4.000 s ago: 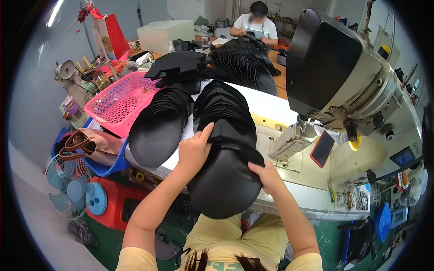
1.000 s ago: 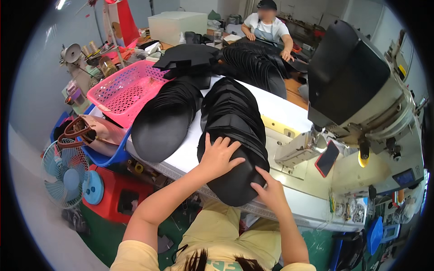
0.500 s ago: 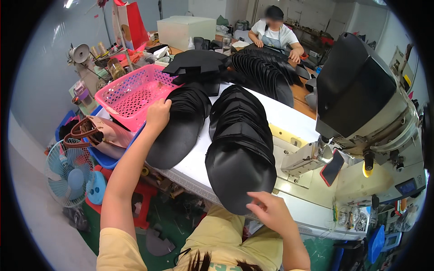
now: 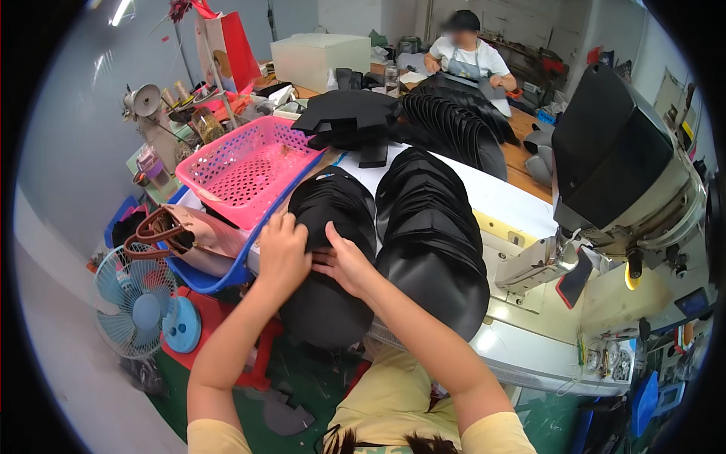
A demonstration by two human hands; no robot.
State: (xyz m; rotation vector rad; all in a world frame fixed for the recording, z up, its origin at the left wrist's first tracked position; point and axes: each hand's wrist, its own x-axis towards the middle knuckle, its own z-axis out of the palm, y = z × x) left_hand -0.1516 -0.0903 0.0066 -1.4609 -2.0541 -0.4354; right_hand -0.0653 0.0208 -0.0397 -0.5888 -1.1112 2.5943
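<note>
Two overlapping rows of black rounded panels lie side by side on the white tabletop (image 4: 499, 181). Both my hands are at the left stack of black panels (image 4: 333, 314). My left hand (image 4: 283, 257) has its fingers curled over the left edge of that stack. My right hand (image 4: 348, 263) reaches across to its middle, thumb raised and fingers below, with black material between them; some fingertips are hidden among the panels. The right stack of black panels (image 4: 431, 265) lies beside my right forearm, untouched by either hand.
A pink basket (image 4: 257, 163) rests over a blue bin (image 4: 219, 284) at left, by a handbag (image 4: 204, 234). A sewing machine (image 4: 620, 159) stands at right. More black pieces (image 4: 348, 113) lie behind. Across the table, a person (image 4: 473, 60) handles a panel. A fan (image 4: 144, 303) is lower left.
My right hand has left the front of the right stack and moved to the left one, beside my left hand. The left stack's front has shifted nearer. The view has moved slightly.
</note>
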